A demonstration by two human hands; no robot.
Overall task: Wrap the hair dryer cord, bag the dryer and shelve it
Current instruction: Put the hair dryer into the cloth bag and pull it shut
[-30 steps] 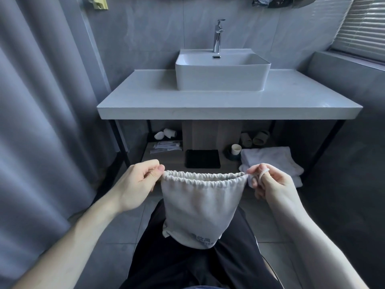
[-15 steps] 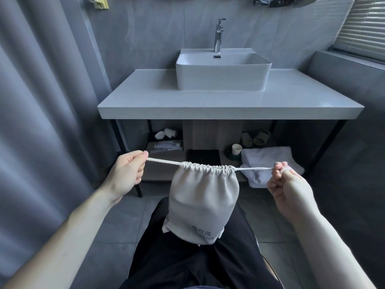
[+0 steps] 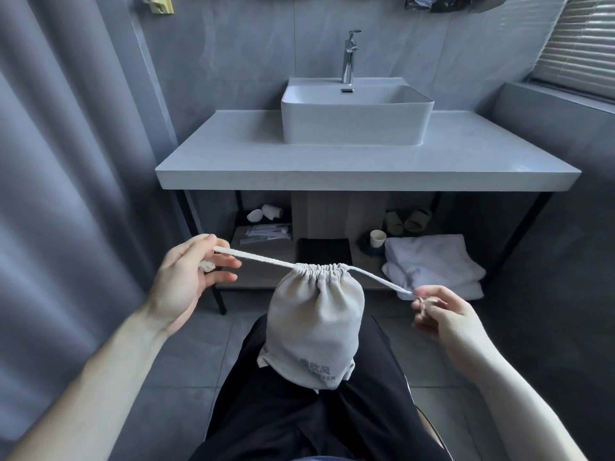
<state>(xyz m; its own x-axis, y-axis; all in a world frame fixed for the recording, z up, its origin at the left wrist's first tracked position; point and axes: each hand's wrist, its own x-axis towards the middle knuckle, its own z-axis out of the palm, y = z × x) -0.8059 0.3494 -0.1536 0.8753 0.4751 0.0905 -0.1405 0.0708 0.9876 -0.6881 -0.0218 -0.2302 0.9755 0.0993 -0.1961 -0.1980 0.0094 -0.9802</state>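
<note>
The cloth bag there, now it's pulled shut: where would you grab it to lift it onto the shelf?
Probably by the gathered neck of the cloth bag, coming down from above. The drawstring has cinched it into a narrow bunch that fingers can close round, with the full body hanging below. The left hand and right hand hold only the cord ends.

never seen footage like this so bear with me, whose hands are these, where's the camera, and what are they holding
There is no machine here: these are a person's own two hands, filmed by a wide-angle camera worn on the head, looking forward and down. The left hand and right hand each pinch one end of a white drawstring cord. It cinches shut the mouth of a pale grey cloth bag, which hangs over the person's lap. Ahead is a white vanity counter with a white square basin. On the shelf below lie folded white towels and a paper cup.
</note>
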